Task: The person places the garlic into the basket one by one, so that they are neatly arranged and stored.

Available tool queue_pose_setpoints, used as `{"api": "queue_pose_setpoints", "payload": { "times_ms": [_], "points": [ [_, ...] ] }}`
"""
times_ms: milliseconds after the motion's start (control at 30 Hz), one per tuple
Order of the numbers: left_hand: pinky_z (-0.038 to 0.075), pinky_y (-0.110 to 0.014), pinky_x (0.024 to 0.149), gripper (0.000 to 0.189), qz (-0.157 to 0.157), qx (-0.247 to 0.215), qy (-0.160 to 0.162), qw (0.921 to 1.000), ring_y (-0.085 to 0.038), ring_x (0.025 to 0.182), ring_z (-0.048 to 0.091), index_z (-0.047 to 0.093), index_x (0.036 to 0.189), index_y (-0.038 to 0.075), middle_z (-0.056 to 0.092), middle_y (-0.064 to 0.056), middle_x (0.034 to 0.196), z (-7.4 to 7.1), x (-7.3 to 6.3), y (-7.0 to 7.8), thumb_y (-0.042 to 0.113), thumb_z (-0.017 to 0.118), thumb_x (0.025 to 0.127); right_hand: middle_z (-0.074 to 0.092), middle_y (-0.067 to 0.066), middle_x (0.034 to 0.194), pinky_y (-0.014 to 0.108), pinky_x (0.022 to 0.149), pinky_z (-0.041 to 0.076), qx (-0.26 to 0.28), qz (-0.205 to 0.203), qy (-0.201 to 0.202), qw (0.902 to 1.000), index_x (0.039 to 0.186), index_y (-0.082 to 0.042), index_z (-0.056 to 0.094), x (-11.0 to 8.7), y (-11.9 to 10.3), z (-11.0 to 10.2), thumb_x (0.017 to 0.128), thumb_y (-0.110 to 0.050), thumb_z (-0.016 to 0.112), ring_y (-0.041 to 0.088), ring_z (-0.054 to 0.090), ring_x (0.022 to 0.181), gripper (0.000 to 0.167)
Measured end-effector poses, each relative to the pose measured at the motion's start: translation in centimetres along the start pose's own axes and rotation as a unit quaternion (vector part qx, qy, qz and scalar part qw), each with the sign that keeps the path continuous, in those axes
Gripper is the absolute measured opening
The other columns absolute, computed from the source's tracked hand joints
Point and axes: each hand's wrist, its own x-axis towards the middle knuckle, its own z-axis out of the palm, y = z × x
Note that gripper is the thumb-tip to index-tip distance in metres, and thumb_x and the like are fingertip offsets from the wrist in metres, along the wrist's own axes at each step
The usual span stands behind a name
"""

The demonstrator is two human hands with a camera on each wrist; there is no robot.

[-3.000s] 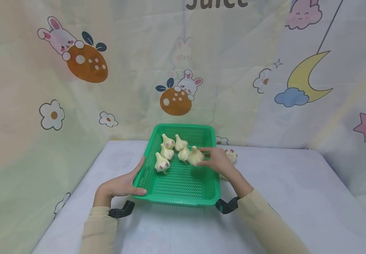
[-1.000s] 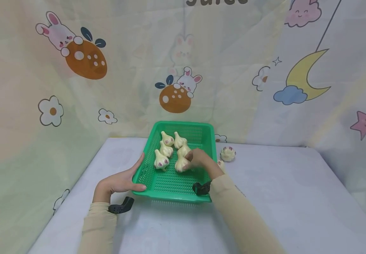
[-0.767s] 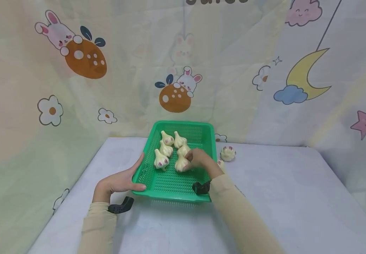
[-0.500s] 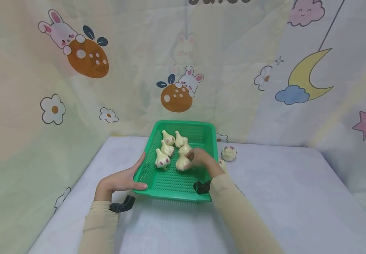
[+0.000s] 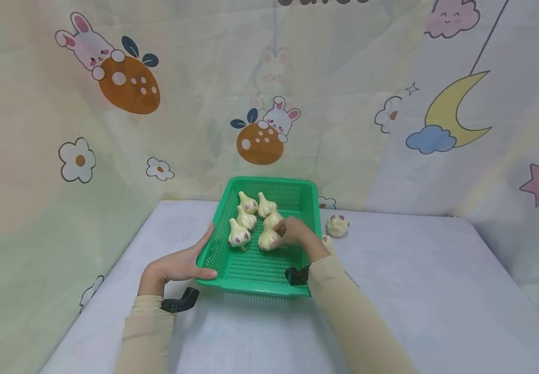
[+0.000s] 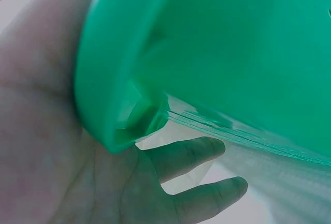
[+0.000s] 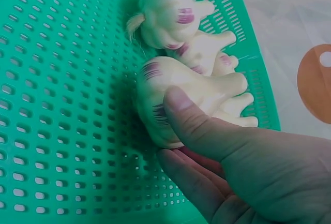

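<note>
In the head view, a green plastic basket [image 5: 269,283] with perforated walls holds several pale garlic bulbs with purple marks. My left hand [image 5: 175,266] holds its near left corner, thumb lying over the rim; in the left wrist view two straight fingers [image 6: 207,198] reach below the rim. Inside the basket, my right hand [image 5: 294,232] pinches a garlic bulb [image 5: 267,239], nearest in the right-hand row. The right wrist view shows the thumb on top of this bulb [image 7: 170,87] and fingers beneath it. A left-hand row includes another garlic bulb [image 5: 239,235].
On the white table [image 5: 414,291], right of the basket, sits one garlic bulb [image 5: 337,226]. Closer in, a further garlic bulb [image 5: 327,241] is mostly hidden by the right forearm. A printed curtain [image 5: 194,93] stands behind the table.
Since three seconds ago, my right hand has moved left and toward me with its garlic bulb, bringing it in line with the right-hand row. Over the last second both hands have stayed nearly still.
</note>
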Motion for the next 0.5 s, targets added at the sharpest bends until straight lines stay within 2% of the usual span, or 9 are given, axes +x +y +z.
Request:
{"api": "queue_pose_setpoints", "payload": {
  "times_ms": [333, 500],
  "points": [
    [0.016, -0.059, 0.113, 0.119, -0.006, 0.006, 0.002, 1.0, -0.035, 0.146, 0.001, -0.023, 0.149, 0.028, -0.014, -0.012, 0.159, 0.02, 0.07, 0.03, 0.035, 0.074, 0.081, 0.067, 0.009, 0.116, 0.037, 0.094, 0.047, 0.01, -0.01, 0.012, 0.9998, 0.122, -0.008, 0.064, 0.21, 0.03, 0.13, 0.075, -0.026, 0.082, 0.024, 0.06, 0.109, 0.054],
    [0.016, -0.058, 0.113, 0.119, -0.005, -0.001, 0.0, 1.0, -0.034, 0.146, 0.0, -0.023, 0.148, 0.029, -0.014, -0.01, 0.159, 0.03, 0.05, 0.02, 0.035, 0.074, 0.08, 0.066, 0.009, 0.116, 0.037, 0.095, 0.047, -0.003, -0.009, 0.008, 0.9999, 0.124, -0.006, 0.062, 0.38, -0.06, 0.14, 0.075, -0.027, 0.081, 0.025, 0.059, 0.112, 0.056]
  ]
}}
